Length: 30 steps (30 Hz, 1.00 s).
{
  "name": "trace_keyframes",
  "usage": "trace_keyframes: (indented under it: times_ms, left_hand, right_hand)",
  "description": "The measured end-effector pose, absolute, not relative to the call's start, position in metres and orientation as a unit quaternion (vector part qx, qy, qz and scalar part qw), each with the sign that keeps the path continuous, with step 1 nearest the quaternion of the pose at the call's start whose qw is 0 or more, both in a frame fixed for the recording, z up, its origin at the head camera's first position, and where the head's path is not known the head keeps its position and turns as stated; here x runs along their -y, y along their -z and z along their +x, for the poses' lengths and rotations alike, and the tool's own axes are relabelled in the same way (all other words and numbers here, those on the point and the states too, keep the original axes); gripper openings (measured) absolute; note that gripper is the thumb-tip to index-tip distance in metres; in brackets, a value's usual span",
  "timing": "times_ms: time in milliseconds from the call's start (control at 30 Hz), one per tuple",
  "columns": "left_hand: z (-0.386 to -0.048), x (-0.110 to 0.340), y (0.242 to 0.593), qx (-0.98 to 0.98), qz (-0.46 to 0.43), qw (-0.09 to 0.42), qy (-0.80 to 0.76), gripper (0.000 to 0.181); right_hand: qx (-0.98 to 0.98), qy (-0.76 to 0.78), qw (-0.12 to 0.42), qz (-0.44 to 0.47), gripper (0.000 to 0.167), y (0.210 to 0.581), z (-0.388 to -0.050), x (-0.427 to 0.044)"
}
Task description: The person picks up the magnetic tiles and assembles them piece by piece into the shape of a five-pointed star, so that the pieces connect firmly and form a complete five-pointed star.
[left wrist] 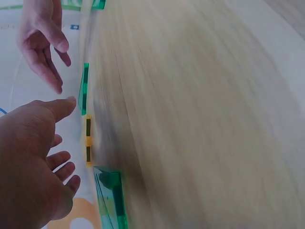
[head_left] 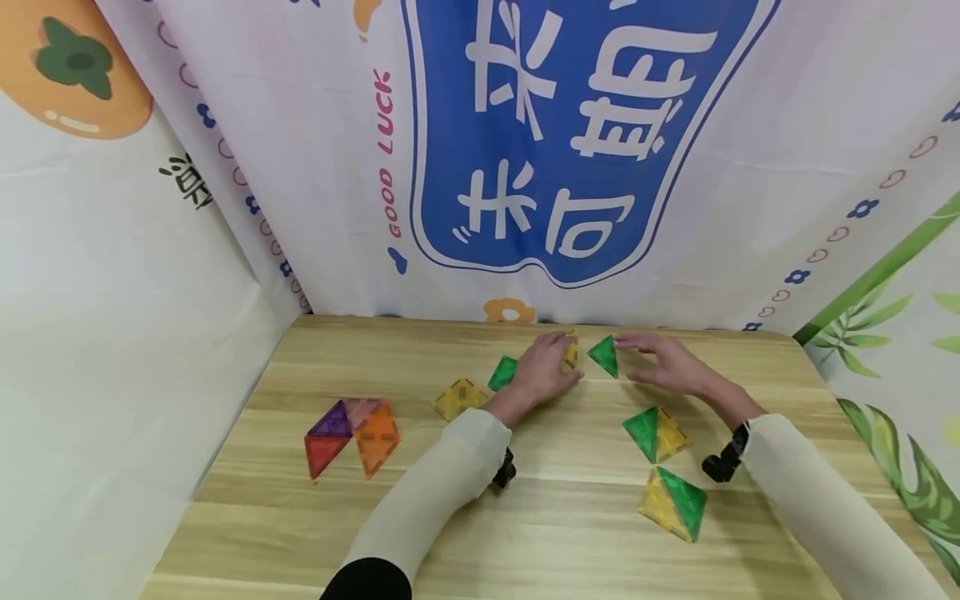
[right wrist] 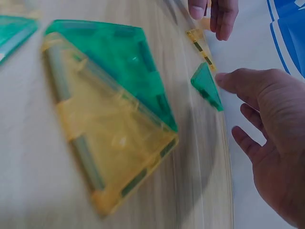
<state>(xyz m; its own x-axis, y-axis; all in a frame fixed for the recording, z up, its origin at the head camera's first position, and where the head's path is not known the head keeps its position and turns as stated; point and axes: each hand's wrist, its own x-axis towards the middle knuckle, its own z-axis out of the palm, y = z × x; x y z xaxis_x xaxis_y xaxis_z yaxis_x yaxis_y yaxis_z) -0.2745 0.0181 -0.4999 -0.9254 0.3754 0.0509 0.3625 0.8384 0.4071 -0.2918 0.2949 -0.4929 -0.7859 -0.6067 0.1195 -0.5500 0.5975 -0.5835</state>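
Observation:
My left hand [head_left: 542,367] is over the back of the table, fingers loosely bent around a yellow tile [head_left: 572,352] that it partly hides; contact cannot be told. In the left wrist view that hand [left wrist: 35,152] holds nothing visible. To the right of the yellow tile lies a green triangle [head_left: 604,356]. My right hand [head_left: 667,364] is just right of it, fingertips close to its edge, as the right wrist view also shows with the hand [right wrist: 274,124] relaxed beside the green triangle [right wrist: 206,87]. Another green tile [head_left: 502,372] lies partly behind the left hand.
Two green-and-yellow pairs [head_left: 656,434] [head_left: 673,503] lie nearer on the right. A yellow tile [head_left: 460,399] lies left of my left hand. Farther left is a joined group of purple, pink, red and orange tiles [head_left: 377,437]. A printed curtain [head_left: 337,250] hangs behind the table.

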Motion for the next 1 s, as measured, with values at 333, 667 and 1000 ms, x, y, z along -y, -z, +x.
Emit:
trace_keyframes:
  times_ms: [333, 667, 1000]
  left_hand:
    - [-0.280, -0.024, 0.506, -0.967, 0.141, 0.012, -0.211, 0.067]
    - [-0.279, -0.025, 0.511, -0.966, 0.118, 0.026, -0.228, 0.068]
    - [-0.282, -0.028, 0.514, -0.975, 0.103, 0.021, -0.195, 0.068]
  right_hand:
    - [-0.887, 0.314, 0.077, -0.329, 0.056, 0.495, -0.311, -0.284]
    - [-0.876, 0.333, 0.104, -0.335, 0.056, 0.507, -0.316, -0.279]
    - [-0.889, 0.307, 0.095, -0.326, 0.053, 0.504, -0.315, -0.278]
